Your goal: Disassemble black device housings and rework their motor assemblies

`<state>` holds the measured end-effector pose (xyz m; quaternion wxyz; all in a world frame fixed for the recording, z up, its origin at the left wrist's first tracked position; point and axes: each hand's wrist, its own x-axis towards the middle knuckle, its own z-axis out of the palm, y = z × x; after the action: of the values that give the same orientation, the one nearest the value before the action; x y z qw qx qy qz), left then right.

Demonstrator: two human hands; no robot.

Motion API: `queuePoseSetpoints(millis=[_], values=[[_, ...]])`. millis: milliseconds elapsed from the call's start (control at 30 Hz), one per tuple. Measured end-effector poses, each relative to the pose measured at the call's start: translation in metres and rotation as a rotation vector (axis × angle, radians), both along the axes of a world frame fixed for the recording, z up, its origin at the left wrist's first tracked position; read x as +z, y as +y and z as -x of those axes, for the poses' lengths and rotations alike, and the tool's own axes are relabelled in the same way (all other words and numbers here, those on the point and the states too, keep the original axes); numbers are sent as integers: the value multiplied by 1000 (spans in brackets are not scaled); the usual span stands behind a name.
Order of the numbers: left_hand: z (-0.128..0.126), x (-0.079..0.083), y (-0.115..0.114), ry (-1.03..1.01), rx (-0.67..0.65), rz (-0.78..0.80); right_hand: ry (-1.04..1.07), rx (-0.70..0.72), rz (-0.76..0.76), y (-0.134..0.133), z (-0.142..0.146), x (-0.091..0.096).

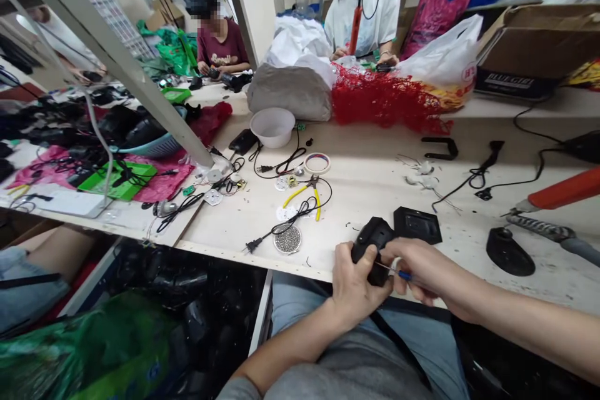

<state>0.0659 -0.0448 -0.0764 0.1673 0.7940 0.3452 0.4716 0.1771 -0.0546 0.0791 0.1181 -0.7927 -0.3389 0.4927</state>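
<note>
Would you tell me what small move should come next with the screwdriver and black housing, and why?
Probably steady the tip and begin turning the screwdriver. The left hand grips the black housing near the table, and the right hand pinches the thin screwdriver with its tip at the housing's side. Whether it sits in a screw cannot be seen.

L hand curled shut, thumb on top, forearm rising from bottom centre. R hand closed in a pinch grip, touching L hand, forearm coming in from lower right.
</note>
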Motion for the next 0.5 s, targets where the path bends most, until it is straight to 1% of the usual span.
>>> queuePoseSetpoints(millis=[33,67,100,133,167,233,300,367,433,467,500], values=[[0,0,0,0,2,-12,90,-112,82,1,2,0],[-1,0,1,4,2,-16,120,-156,117,2,4,1],[0,0,1,8,-1,-14,85,-137,106,4,5,1],[0,0,2,12,-6,-11,-2,-68,66,5,7,1],[1,-1,2,18,-11,-4,-118,36,16,7,8,2],[3,-1,3,52,-7,18,-357,311,-92,9,7,2],[4,-2,3,98,6,58,-555,649,-243,9,1,-2],[5,-4,2,117,16,79,-716,1029,-478,6,-8,-12],[5,-4,1,99,22,52,-858,1385,-766,3,-17,-24],[6,-3,1,87,25,29,-917,1509,-885,1,-21,-29],[6,-1,1,85,34,5,-959,1584,-979,1,-24,-33]])
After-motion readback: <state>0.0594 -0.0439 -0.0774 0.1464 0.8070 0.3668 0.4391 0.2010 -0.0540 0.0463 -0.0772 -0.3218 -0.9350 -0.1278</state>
